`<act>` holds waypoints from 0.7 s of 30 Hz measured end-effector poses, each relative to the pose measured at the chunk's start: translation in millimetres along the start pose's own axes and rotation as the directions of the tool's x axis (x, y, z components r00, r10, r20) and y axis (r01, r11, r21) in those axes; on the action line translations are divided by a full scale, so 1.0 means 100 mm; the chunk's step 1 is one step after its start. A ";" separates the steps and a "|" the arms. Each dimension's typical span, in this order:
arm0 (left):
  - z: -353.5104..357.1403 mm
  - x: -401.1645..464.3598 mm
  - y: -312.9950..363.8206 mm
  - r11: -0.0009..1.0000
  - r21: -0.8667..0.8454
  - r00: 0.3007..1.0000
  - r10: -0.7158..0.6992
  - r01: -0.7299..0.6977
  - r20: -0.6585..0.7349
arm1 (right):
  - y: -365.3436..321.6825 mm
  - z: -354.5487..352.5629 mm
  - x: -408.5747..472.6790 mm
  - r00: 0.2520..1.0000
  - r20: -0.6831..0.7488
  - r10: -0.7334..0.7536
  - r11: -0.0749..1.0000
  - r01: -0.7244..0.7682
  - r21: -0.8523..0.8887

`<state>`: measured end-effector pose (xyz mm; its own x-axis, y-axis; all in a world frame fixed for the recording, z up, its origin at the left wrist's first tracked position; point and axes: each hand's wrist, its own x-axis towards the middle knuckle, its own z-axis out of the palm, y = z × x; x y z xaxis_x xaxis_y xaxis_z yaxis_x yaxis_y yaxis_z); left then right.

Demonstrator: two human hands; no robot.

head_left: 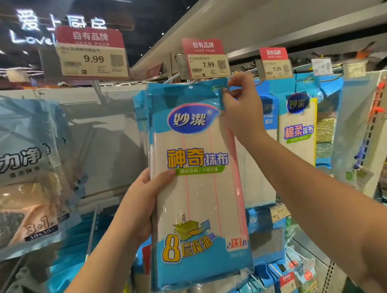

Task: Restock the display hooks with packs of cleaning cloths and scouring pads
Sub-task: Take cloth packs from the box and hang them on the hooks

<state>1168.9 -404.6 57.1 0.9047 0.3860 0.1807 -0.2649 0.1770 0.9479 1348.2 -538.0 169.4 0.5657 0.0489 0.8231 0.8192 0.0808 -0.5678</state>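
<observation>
display hooks (171,77) | metal, price tags in front | carry cloth packs (197,180) | scouring pad packs (324,137) at right

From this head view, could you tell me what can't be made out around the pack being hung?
- Hook: its tip is hidden behind the cloth pack, so threading is unclear.
- Packs behind: covered by the front pack; count unknown.
- Right hand fingertips: partly behind the pack's top corner.
- Left hand fingers: behind the pack.
- Small print on the 7.99 price tag: too small.
</observation>
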 end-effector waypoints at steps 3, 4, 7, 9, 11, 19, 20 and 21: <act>-0.01 -0.04 0.01 1.000 0.010 1.000 0.022 -0.022 0.001 | -0.02 -0.04 0.01 0.993 0.081 -0.089 0.993 0.095 -0.073; 0.00 -0.06 0.02 1.000 0.013 1.000 0.026 -0.026 0.001 | -0.03 -0.06 0.01 0.990 0.096 -0.099 0.992 0.106 -0.067; 0.02 -0.08 0.03 0.999 0.017 0.999 0.034 -0.034 0.005 | -0.06 -0.13 0.02 0.985 0.123 -0.124 0.991 0.129 -0.029; 0.04 -0.09 0.05 0.999 0.013 0.999 0.040 -0.040 0.012 | -0.09 -0.16 0.03 0.982 0.120 -0.144 0.989 0.149 -0.028; 0.06 -0.09 0.07 0.999 0.016 0.999 0.043 -0.043 0.013 | -0.12 -0.17 0.05 0.983 0.111 -0.150 0.988 0.153 -0.018; 0.12 -0.09 0.10 0.998 0.010 0.998 0.054 -0.054 0.026 | -0.12 -0.23 0.06 0.983 0.100 -0.155 0.987 0.158 -0.020; 0.12 -0.09 0.10 0.998 0.012 0.998 0.054 -0.055 0.028 | -0.11 -0.23 0.06 0.982 0.106 -0.154 0.988 0.156 -0.009; 0.12 -0.09 0.10 0.998 0.015 0.998 0.056 -0.057 0.028 | -0.10 -0.23 0.05 0.982 0.104 -0.159 0.987 0.160 -0.004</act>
<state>1162.4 -417.5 68.1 0.8974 0.3697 0.2410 -0.3105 0.1409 0.9401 1344.9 -561.9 179.6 0.4155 0.1388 0.8989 0.8995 0.0840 -0.4287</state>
